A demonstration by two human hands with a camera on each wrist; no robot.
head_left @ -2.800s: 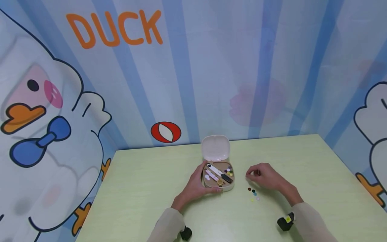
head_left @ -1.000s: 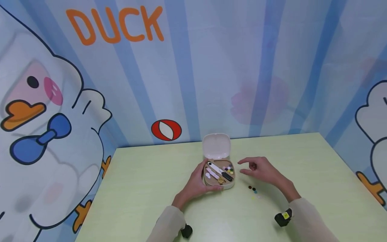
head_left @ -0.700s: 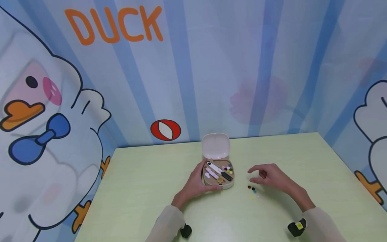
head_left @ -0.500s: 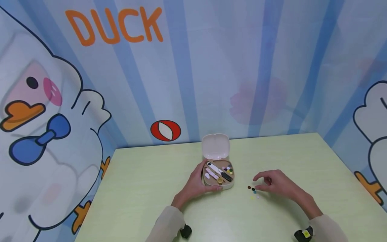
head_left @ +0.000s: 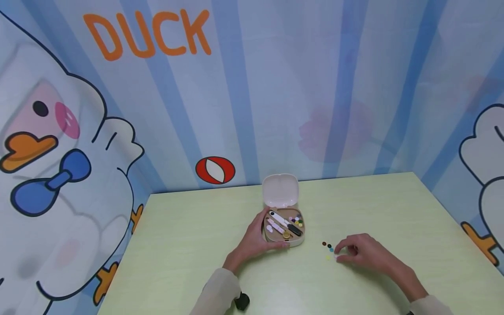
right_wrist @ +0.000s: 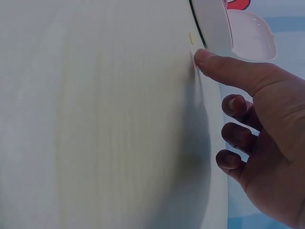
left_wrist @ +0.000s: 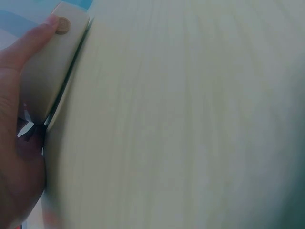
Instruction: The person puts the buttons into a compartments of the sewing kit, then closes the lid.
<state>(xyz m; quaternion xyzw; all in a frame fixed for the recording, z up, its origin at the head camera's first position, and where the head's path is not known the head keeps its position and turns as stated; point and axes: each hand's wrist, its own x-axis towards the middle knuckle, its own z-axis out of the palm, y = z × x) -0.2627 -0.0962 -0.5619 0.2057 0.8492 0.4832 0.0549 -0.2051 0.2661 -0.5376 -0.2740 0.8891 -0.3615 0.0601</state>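
Observation:
My left hand (head_left: 253,238) grips a small pale sewing box (head_left: 301,242) by its left side, thumb along the front. Its lid (head_left: 281,191) stands raised at the back. Inside lie a white tool with a black handle (head_left: 286,223), a pink patterned stick (head_left: 275,226), a gold round piece (head_left: 286,235) and several coloured buttons (head_left: 297,220). My right hand (head_left: 364,252) is low over the table, thumb and forefinger slightly apart around a pale button (head_left: 335,257). Close by lie a brown button (head_left: 324,243), a black button (head_left: 329,246), a blue button (head_left: 331,250) and a yellow button (head_left: 328,257).
The light green-yellow table (head_left: 189,245) extends around the box on both sides. Behind it hangs a blue striped curtain (head_left: 275,87) with duck drawings. A black wrist camera (head_left: 242,301) sits under the left sleeve.
My right hand left the box's right side with fingers parted, then moved right and toward me, down to the loose buttons. My left hand keeps its grip on the box.

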